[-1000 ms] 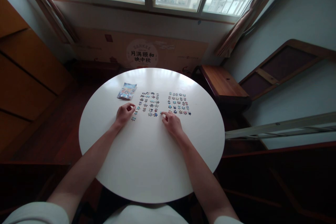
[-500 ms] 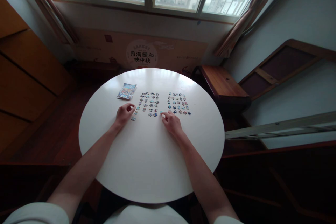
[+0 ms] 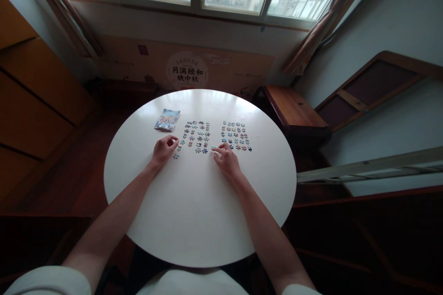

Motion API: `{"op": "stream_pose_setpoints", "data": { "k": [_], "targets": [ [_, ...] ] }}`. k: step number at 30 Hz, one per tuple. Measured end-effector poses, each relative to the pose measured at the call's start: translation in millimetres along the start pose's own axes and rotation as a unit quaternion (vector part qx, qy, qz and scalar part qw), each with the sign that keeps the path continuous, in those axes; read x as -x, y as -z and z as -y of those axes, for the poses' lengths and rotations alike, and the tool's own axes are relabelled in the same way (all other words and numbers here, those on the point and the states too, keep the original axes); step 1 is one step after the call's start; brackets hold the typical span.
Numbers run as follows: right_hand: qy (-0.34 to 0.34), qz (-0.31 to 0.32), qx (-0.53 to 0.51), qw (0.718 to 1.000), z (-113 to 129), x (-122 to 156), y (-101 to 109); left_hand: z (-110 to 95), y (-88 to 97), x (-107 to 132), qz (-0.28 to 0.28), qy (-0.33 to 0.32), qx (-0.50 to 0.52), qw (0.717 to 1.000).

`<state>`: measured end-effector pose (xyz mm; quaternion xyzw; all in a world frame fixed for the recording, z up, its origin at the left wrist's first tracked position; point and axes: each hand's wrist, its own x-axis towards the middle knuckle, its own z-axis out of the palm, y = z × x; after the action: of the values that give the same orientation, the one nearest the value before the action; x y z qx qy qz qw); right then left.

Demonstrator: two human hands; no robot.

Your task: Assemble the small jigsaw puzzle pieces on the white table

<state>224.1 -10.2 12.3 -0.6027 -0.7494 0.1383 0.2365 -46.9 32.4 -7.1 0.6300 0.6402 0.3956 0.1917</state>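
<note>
From my remote seat, I judge the step in hand to be handling a single pale-blue jigsaw piece at the right hand's fingertips, over the white round table between two groups of loose pieces. The left hand is curled beside the left group; I can't tell whether either hand pinches anything. My next move would call for a light fingertip touch, sparing neighbouring pieces.

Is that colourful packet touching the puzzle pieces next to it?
Apart. In the head view, a strip of white table shows between the packet and the nearest puzzle pieces.
</note>
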Motion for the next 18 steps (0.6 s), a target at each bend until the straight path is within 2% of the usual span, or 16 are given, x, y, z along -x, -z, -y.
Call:
{"op": "stream_pose_setpoints", "data": {
  "k": [8,18],
  "targets": [
    [0.025,-0.003,-0.013,1.000,-0.7,0.4,-0.3,-1.6,0.4,0.7,0.000,0.000,-0.003,1.000],
    [0.015,-0.010,-0.022,1.000,1.0,0.1,0.0,-0.9,0.5,0.8,-0.002,-0.002,-0.003,1.000]
  ]
}}
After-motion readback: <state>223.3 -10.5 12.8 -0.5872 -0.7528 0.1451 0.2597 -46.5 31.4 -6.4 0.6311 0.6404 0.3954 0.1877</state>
